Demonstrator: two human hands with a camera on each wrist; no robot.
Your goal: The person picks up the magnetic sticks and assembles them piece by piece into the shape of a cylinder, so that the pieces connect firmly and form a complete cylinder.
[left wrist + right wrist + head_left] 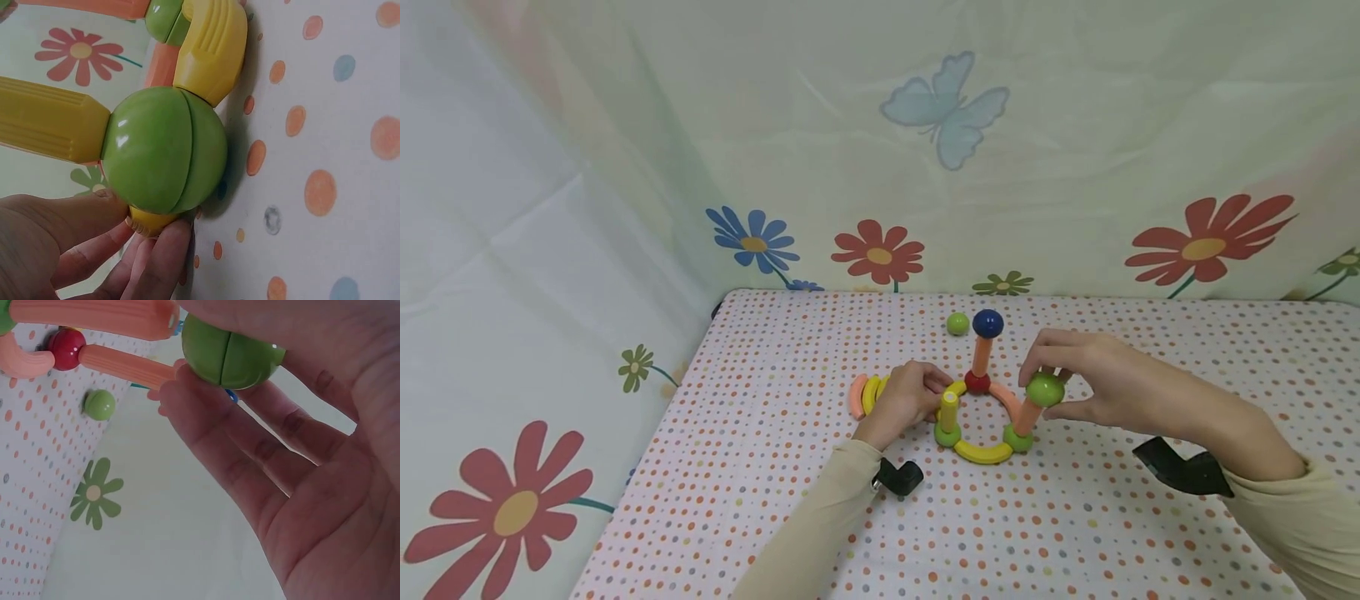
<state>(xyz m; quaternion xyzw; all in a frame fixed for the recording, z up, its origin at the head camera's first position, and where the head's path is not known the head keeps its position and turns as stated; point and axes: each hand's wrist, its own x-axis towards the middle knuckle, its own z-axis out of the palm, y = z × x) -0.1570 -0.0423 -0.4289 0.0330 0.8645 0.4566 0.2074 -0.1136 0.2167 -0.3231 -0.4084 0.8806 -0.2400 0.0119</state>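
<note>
A ring of curved yellow and orange rods, joined by balls, lies on the table, with straight rods standing on it. My right hand [1097,375] pinches a green ball [231,353] at the upper end of an orange rod [1027,418]; whether they touch is unclear. That rod stands on another green ball [1018,438]. At the ring's left, my left hand [906,400] pinches a yellow curved rod [150,222] beside a green ball [159,150] bearing an upright yellow rod [949,412]. At the back, a blue ball [988,323] tops an orange rod [982,357] on a red ball [977,382].
A loose green ball [957,323] lies behind the ring. Several curved yellow and orange rods [857,397] lie left of my left hand, partly hidden by it. The table has a dotted cloth [760,417], and a flowered curtain [1060,150] hangs behind it.
</note>
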